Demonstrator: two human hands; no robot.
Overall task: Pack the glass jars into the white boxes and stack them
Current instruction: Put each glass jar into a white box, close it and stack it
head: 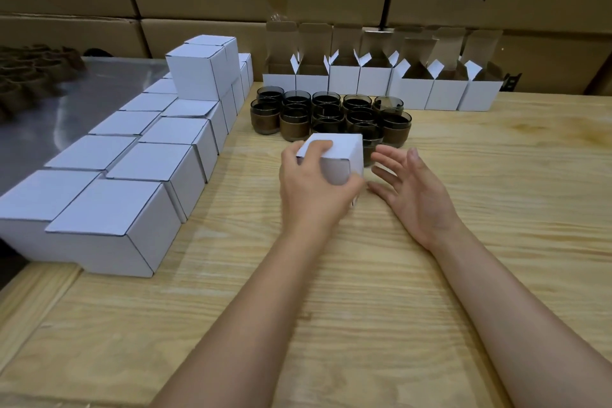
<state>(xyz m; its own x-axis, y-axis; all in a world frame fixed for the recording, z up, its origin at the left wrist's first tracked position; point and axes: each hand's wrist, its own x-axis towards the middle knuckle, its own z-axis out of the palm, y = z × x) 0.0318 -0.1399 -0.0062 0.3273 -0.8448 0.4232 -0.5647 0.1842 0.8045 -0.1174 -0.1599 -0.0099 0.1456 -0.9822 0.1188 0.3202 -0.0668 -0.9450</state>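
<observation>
Left hand (311, 185) grips a closed white cardboard box (342, 151) on the wooden counter (367, 275), dark glass jars (326, 109) just behind; right hand (410, 190) beside, fingers (387, 154) spread.

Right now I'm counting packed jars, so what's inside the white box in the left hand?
Its inside is hidden: the white box, gripped by the left hand, has its flaps closed, so no jar can be confirmed. Behind it stand glass jars, the nearest partly covered.
</observation>
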